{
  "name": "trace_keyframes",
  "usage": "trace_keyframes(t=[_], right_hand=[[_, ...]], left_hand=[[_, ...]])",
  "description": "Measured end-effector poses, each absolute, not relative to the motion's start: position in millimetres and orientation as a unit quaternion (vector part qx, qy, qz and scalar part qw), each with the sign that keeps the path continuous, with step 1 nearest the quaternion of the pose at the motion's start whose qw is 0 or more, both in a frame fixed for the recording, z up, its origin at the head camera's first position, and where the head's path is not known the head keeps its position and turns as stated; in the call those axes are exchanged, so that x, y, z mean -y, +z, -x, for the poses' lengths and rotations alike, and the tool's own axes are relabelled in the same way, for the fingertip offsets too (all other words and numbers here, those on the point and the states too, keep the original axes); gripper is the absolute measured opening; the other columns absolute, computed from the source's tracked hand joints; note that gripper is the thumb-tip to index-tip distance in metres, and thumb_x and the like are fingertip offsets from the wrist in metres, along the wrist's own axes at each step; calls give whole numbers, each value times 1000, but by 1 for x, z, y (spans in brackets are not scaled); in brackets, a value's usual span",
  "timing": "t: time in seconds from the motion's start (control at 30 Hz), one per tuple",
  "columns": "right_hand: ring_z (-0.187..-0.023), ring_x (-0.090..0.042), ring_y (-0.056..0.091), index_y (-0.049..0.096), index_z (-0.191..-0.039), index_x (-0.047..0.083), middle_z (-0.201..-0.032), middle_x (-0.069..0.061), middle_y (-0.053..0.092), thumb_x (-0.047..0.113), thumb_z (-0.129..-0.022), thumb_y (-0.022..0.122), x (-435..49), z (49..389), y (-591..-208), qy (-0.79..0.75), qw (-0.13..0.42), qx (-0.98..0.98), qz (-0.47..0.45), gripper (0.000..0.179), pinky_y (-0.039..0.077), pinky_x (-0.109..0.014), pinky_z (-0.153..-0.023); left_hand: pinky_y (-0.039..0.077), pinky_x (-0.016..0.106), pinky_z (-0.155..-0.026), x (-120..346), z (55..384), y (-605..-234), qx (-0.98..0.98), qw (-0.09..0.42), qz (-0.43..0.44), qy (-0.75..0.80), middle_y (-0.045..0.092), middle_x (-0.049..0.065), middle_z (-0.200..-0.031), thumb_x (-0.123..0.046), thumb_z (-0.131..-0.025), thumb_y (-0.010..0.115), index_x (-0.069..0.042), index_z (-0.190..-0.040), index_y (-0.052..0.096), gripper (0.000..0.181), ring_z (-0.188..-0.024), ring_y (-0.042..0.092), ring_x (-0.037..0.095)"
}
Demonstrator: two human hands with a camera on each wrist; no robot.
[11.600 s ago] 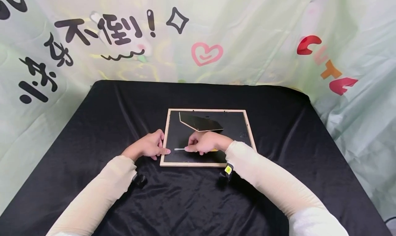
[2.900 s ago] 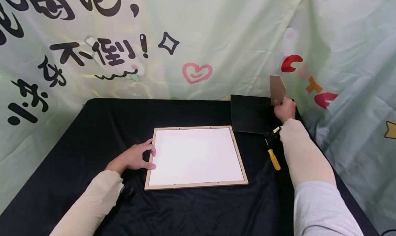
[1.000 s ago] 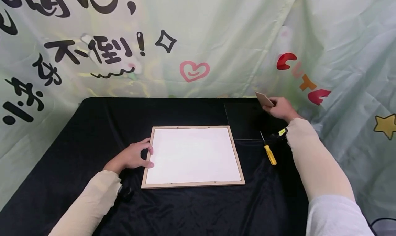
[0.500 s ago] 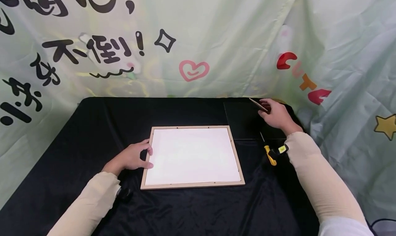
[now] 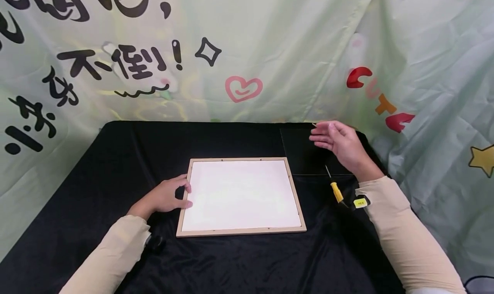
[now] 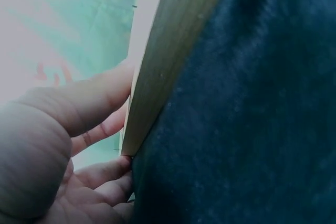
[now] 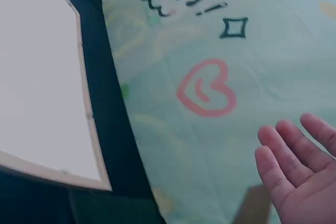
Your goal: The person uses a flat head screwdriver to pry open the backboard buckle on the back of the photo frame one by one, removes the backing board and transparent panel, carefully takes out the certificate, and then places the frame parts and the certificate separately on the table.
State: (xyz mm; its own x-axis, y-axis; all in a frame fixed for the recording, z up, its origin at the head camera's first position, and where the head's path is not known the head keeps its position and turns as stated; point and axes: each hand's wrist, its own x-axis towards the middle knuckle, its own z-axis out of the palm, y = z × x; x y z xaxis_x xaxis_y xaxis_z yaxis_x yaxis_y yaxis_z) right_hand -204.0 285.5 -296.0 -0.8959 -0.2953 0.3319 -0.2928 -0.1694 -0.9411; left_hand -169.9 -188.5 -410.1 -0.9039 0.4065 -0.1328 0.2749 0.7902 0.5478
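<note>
A light wooden picture frame [image 5: 241, 232] lies back side up, with a white sheet [image 5: 241, 195] filling it. My left hand [image 5: 166, 195] grips its left edge, thumb on top and fingers against the side; the left wrist view shows the wooden side [image 6: 163, 51] between them. My right hand [image 5: 343, 150] is raised at the back right with straight fingers and holds nothing. Behind it, a black backing board [image 5: 302, 152] lies on the table. Its brown stand flap [image 7: 253, 207] shows below the fingers in the right wrist view; in the head view the hand hides most of it.
A screwdriver with a yellow handle [image 5: 336, 192] lies on the black tablecloth [image 5: 239, 264], between the frame and my right forearm. A printed pale green curtain [image 5: 270, 37] hangs close behind the table and along its right side.
Earlier the backing board sat in the frame and my right hand held the screwdriver; both now lie at right. Lately my right hand has let go of the stand flap and straightened its fingers.
</note>
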Motion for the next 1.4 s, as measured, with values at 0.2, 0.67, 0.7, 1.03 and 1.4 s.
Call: trace_keyframes(t=[0.2, 0.67, 0.7, 1.03, 1.4], right_hand=[[-90, -22, 68, 48, -118, -8, -100, -11, 68, 35, -104, 38, -264, 201, -319, -743, 97, -644, 155, 46, 56, -31, -80], [-115, -33, 55, 55, -130, -1, -129, -19, 56, 25, -86, 76, -221, 183, -386, -288, 52, -939, 182, 55, 45, -49, -96], [-120, -34, 51, 52, -133, 1, -134, -21, 52, 27, -82, 79, -220, 181, -387, -257, 57, -943, 205, 63, 43, -51, -98], [-143, -46, 7, 29, -152, 16, -158, -23, 12, 62, -55, 86, -220, 174, -390, -109, 179, -918, 337, 122, 10, -66, -108], [-144, -43, 6, 29, -153, 18, -159, -18, 14, 68, -60, 78, -223, 171, -393, -100, 195, -914, 340, 116, 17, -66, -103]], left_hand=[[45, 54, -93, 180, 173, -408, -946, 54, -147, 284, 57, 22, -127, -22, -85, 74, -6, -115, 56, 38, -107, 54, 36], [35, 50, -106, 132, 160, -393, -853, 90, -34, 513, 36, 21, -147, -19, -95, 64, -2, -139, 35, 55, -134, 39, 37], [36, 51, -106, 130, 158, -393, -871, 90, -52, 480, 35, 21, -147, -20, -92, 68, -3, -141, 34, 61, -133, 40, 38], [27, 57, -109, 122, 145, -399, -938, 136, -229, 223, 21, 24, -154, -35, -65, 91, -13, -146, 36, 101, -141, 18, 42], [20, 59, -111, 121, 145, -401, -935, 170, -252, 185, 23, 21, -155, -41, -70, 86, -13, -147, 37, 96, -142, 13, 47]])
